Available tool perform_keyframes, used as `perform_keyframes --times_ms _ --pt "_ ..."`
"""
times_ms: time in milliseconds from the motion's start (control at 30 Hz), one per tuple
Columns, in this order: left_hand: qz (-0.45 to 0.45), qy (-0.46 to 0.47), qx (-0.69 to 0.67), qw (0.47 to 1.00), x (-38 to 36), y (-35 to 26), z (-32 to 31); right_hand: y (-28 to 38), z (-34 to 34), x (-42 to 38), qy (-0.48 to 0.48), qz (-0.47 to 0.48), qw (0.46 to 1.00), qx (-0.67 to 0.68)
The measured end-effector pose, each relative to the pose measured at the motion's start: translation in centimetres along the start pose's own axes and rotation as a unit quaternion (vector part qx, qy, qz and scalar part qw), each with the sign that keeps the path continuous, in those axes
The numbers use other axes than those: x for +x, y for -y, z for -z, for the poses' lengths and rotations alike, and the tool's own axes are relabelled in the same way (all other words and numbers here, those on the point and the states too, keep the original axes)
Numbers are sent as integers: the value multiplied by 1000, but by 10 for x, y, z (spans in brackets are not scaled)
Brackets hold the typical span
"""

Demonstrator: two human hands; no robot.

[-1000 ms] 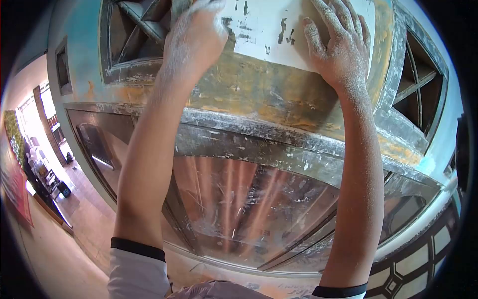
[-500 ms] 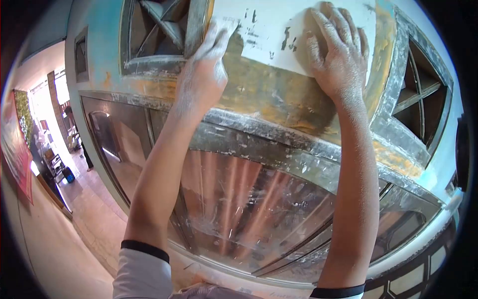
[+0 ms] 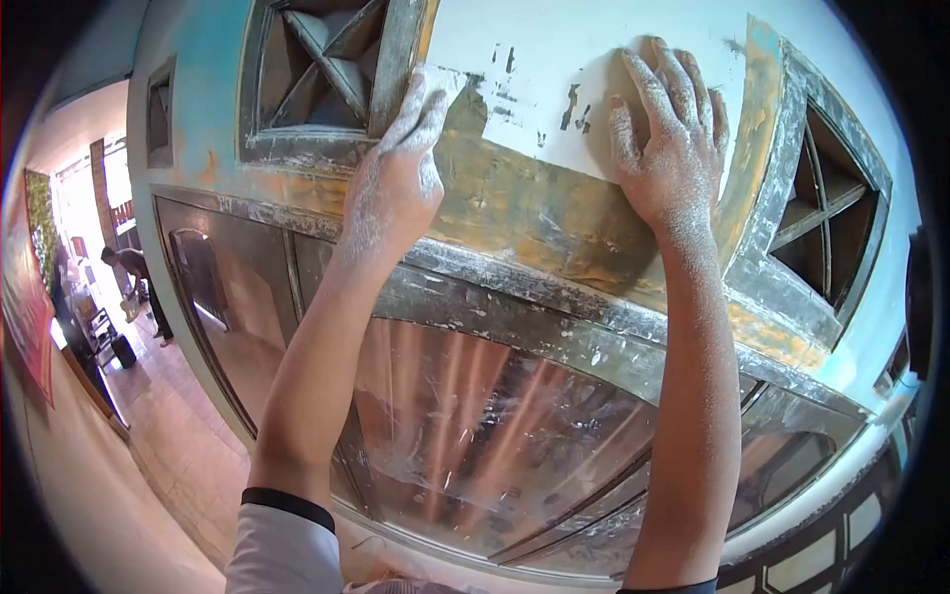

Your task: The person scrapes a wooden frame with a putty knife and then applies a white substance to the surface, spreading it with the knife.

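My left hand, dusted with white powder, presses its fingers together over a small whitish sheet that looks like sandpaper. It lies against the wall just right of the left lattice vent, at the left edge of a white patch with dark chips. Below the patch runs a scraped yellow-brown band. My right hand rests flat on the right part of the white patch, fingers spread and palm hidden. White powder coats it down to the forearm.
Wooden lattice vents stand left and right of the patch. Beneath runs a worn wooden frame with glass panes. At far left, a bent-over person is in a bright doorway above a tiled floor.
The view has tilted up slightly, so the wall sits lower in it. My left hand has shifted slightly, while the right stays on the white patch. More of the person at far left shows.
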State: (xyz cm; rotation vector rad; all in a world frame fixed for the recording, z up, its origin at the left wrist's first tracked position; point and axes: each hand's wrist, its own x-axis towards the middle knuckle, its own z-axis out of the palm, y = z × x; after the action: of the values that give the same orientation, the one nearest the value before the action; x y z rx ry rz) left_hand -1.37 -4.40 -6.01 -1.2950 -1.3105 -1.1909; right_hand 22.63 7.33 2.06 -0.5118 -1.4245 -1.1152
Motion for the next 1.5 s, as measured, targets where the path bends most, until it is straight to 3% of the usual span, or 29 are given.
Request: perform_keyframes --times_ms 100,233,300,333,567,700,767,1000,1100,1167,1200,1233,1300,1500 --pt "10 13 9 1000 -4 2 0 0 0 0 -2 4 1000 3" --pt "12 -9 17 1000 49 -6 4 -4 -4 0 -12 13 1000 12" --pt "91 132 100 982 64 -9 14 -5 -3 -1 -4 20 1000 10" --pt "-62 -57 56 995 52 4 0 -6 -4 -2 -10 26 999 18" --pt "-1 -6 -3 1000 9 -1 1 -6 -4 -3 -30 44 999 4" --pt "-32 -21 35 999 46 -2 2 -11 -6 -5 -35 48 998 25" --pt "13 25 -36 999 56 -10 16 -11 -4 -5 -33 41 999 4" --pt "-39 -23 8 999 15 -2 -1 -8 -1 -8 -35 32 999 -12" --pt "8 31 20 999 47 -23 25 -10 -3 -9 -37 29 999 -7" --pt "89 138 -31 986 63 -41 52 -8 -3 -9 -38 21 999 -3" --pt "20 95 81 992 62 -14 17 -7 -2 -10 -39 15 999 1" --pt "18 95 80 992 52 -6 5 -8 -2 -9 -39 14 999 0" --pt "-28 -8 15 999 32 1 -4 -9 -1 -8 -44 38 998 12" --pt "-16 -4 12 1000 33 -6 3 -7 -1 -10 -41 21 999 -5"
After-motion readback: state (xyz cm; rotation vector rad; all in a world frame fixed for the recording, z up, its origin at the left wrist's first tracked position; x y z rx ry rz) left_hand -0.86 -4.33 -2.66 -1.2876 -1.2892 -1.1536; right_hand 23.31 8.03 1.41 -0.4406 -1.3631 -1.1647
